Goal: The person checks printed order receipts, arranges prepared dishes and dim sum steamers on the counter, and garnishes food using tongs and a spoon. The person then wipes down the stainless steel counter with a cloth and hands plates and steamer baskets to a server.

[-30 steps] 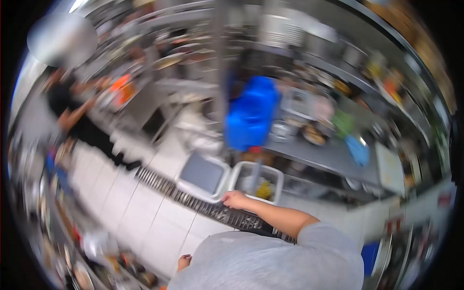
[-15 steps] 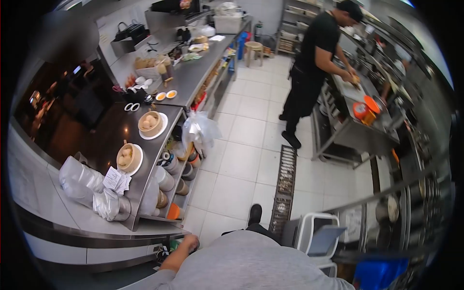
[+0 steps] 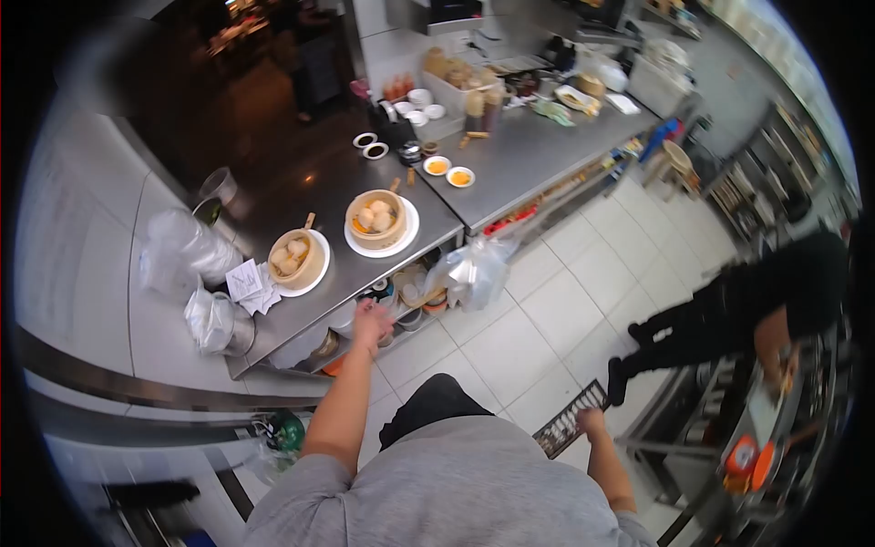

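Observation:
My left hand [image 3: 372,324] is held out just off the front edge of the steel counter, its fingers loosely apart and nothing in it. Beyond it, a bamboo steamer [image 3: 375,217] of round dumplings rests on a white plate [image 3: 407,239]. A second steamer [image 3: 299,258] with dumplings, also on a plate [image 3: 314,278], is farther left. Lower right, my right hand [image 3: 591,420] hangs over the floor drain with its fingers curled in; I see nothing in it. Printed paper slips [image 3: 252,284] lie beside the left steamer.
Sauce dishes [image 3: 448,171] and dark dipping bowls [image 3: 371,146] sit farther back on the counter [image 3: 310,196]. A plastic bag [image 3: 474,273] hangs from its edge. At right, a person in black [image 3: 775,292] works at another steel table. Tiled floor [image 3: 510,351] runs between.
My view has turned left and come closer to the counter with the steamers. My left hand has risen toward the counter's edge. My right hand has come into view.

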Demonstrator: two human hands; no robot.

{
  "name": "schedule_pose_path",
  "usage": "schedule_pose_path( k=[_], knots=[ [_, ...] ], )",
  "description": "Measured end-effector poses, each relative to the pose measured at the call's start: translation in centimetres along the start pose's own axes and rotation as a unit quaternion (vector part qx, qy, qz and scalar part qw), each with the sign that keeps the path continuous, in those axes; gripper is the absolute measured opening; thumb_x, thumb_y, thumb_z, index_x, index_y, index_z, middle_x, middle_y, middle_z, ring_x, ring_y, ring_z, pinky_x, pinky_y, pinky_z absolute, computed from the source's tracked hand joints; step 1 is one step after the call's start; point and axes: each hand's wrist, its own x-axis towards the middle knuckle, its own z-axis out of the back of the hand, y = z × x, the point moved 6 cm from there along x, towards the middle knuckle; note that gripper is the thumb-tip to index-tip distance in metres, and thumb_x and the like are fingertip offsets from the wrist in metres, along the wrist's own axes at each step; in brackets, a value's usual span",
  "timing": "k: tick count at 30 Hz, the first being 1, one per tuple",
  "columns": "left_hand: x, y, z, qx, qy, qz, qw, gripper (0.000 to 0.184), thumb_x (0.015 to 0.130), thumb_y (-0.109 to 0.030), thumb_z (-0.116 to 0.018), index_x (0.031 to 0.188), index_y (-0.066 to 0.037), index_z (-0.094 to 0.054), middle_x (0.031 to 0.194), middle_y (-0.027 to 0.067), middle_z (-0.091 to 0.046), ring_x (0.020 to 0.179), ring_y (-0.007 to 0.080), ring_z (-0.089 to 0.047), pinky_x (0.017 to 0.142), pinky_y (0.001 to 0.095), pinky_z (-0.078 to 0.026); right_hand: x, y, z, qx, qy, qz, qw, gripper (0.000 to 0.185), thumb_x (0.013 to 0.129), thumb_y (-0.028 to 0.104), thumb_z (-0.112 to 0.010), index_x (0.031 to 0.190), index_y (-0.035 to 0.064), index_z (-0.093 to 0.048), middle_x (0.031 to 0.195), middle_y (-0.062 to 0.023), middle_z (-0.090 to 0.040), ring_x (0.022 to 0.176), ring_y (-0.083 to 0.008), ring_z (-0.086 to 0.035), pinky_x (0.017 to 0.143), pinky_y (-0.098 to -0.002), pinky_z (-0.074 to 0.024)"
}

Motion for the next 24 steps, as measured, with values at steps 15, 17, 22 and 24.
schedule_pose_path(
  k=[15,17,22,24],
  knots=[
    [20.4,-11.2,10.8,-0.444,-0.321,-0.086,0.832,0.029,0.096,-0.007,-0.027,0.12,0.006,-0.036,0.11,0.0213,-0.053,0.096,0.0314,-0.06,0.086,0.033,-0.054,18.3,21.4,16.0,0.215,0.105,-0.071,0.968,0.018,0.08,0.009,-0.058,0.097,0.0027,-0.059,0.073,-0.0077,-0.062,0.057,-0.0172,-0.06,0.049,-0.0295,-0.0491],
    [24.4,-12.1,13.3,-0.424,-0.323,-0.121,0.838,0.032,0.098,-0.017,-0.029,0.12,0.005,-0.036,0.113,0.0214,-0.052,0.098,0.0315,-0.059,0.082,0.0364,-0.055,19.1,19.5,15.9,0.169,0.134,-0.064,0.974,0.014,0.08,0.01,-0.059,0.092,0.0032,-0.059,0.07,-0.0071,-0.061,0.055,-0.018,-0.06,0.047,-0.0306,-0.0492],
    [22.7,-13.1,9.2,-0.143,-0.143,-0.028,0.979,0.032,0.093,-0.02,-0.041,0.113,0.005,-0.044,0.099,0.0184,-0.06,0.081,0.0302,-0.064,0.071,0.0398,-0.056,27.6,10.6,15.4,0.255,0.254,-0.11,0.926,0.015,0.083,0.019,-0.053,0.09,0.0062,-0.057,0.072,-0.0061,-0.061,0.06,-0.0207,-0.06,0.051,-0.0362,-0.0491],
    [17.9,-13.6,4.0,0.038,-0.046,0.074,0.995,0.025,0.087,-0.012,-0.048,0.106,0.005,-0.05,0.088,0.0156,-0.062,0.069,0.0272,-0.064,0.064,0.0373,-0.057,30.8,6.9,13.9,0.35,0.29,-0.191,0.87,0.019,0.085,0.022,-0.05,0.094,0.0074,-0.058,0.075,-0.0059,-0.062,0.063,-0.0209,-0.06,0.054,-0.0376,-0.0484]
  ],
)
